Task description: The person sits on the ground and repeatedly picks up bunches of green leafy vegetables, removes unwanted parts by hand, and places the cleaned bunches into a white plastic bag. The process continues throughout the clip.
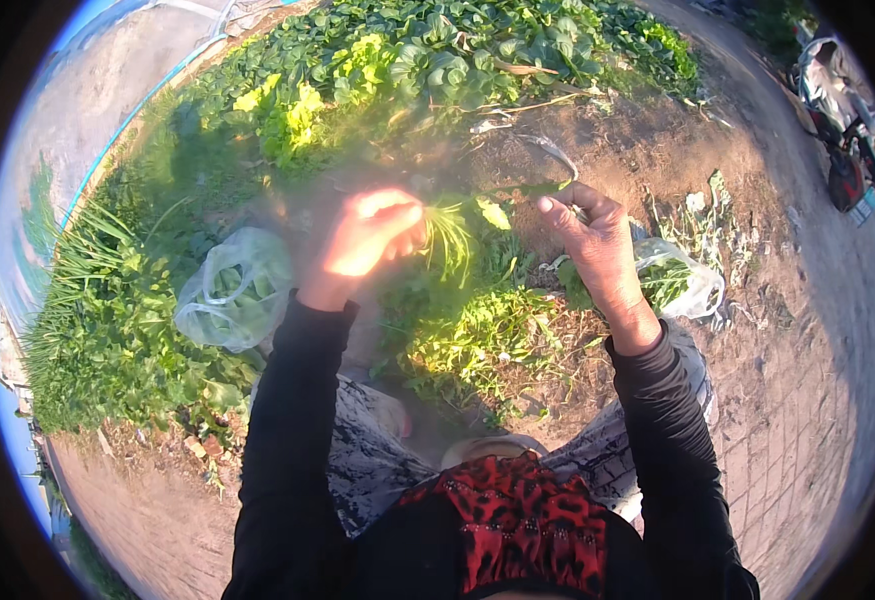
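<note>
The small bunch of greens (447, 235) hangs from my left hand (369, 240), its thin leaves fanning down and a little to the right, long axis near upright. My left hand is closed around its top end. My right hand (597, 245) is just beside, fingers curled on a thin stem (517, 187); what else it grips I cannot tell. Under the bunch grow low plants (467, 335). One plastic bag (232, 290) lies left, another bag (677, 280) right, on bare soil (797, 330).
</note>
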